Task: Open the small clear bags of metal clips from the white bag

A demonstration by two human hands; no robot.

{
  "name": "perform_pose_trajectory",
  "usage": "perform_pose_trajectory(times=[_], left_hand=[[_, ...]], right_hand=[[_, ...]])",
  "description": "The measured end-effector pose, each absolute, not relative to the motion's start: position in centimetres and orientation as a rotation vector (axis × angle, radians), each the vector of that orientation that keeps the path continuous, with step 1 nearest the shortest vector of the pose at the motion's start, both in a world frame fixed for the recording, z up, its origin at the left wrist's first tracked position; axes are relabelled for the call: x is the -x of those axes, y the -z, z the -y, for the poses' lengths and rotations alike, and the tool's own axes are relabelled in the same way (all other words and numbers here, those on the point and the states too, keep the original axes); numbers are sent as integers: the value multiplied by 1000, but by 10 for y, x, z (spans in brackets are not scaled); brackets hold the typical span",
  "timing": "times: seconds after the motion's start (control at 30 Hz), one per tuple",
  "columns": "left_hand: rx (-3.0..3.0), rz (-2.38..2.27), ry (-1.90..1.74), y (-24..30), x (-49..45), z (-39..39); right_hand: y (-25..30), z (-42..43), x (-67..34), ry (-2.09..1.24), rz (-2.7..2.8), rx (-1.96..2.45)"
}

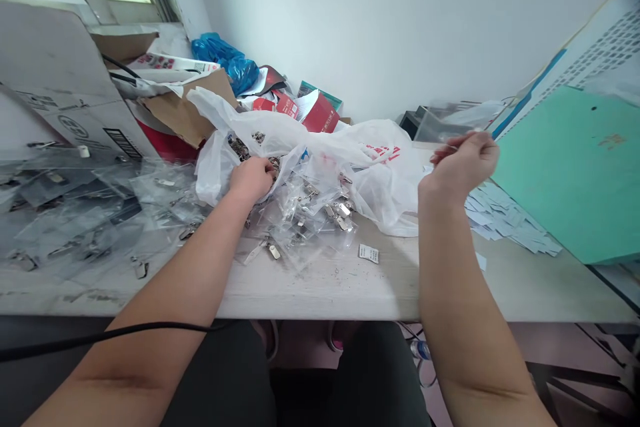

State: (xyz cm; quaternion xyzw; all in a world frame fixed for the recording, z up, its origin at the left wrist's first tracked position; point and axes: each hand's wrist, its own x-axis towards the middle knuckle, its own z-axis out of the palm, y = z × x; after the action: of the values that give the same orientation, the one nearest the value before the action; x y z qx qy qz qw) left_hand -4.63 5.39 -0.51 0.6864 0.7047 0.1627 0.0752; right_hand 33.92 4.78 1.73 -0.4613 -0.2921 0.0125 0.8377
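My left hand (253, 178) reaches into the mouth of a white plastic bag (215, 170) that holds metal clips (238, 148). Its fingers curl down among the clips, and their tips are hidden. Raised at the right, my right hand (463, 163) is closed, with a clear plastic bag (440, 128) at its fingertips. Between the hands lies a pile of small clear pouches (287, 210), several with metal clips (343, 210) on them. A small printed white label (369, 253) lies flat in front of the pile.
More clear pouches with clips (75, 213) spread over the table's left side. White paper slips (515, 220) lie at right beside a green board (575, 173). Cardboard boxes (70, 87), a blue bag (220, 57) and red boxes (320, 113) stand behind. A black cable (125, 330) crosses my left forearm.
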Motion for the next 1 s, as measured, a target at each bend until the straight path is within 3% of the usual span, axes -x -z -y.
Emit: perform_pose_trajectory(times=[0.17,0.3,0.43,0.5,0.6,0.73,1.0], left_hand=[[-2057,-2163,-619,11,45,-53],[-1940,-2087,-1037,12,49,-56],[-1575,-1624,-1586,3,45,-51],[-1388,-1316,-1689,-4,37,-42],[-1296,-963,-1566,-16,20,-22],[-1171,-829,-1290,-25,3,3],[-1189,-683,-1160,-25,-8,19]], right_hand=[[-47,-16,-332,-1,594,797],[-61,11,-296,-22,714,677],[-61,32,-254,34,919,604],[-53,39,-238,-44,1095,628],[-35,45,-222,-150,1452,727],[-16,44,-210,-237,1823,853],[-6,26,-209,-88,1806,1149]])
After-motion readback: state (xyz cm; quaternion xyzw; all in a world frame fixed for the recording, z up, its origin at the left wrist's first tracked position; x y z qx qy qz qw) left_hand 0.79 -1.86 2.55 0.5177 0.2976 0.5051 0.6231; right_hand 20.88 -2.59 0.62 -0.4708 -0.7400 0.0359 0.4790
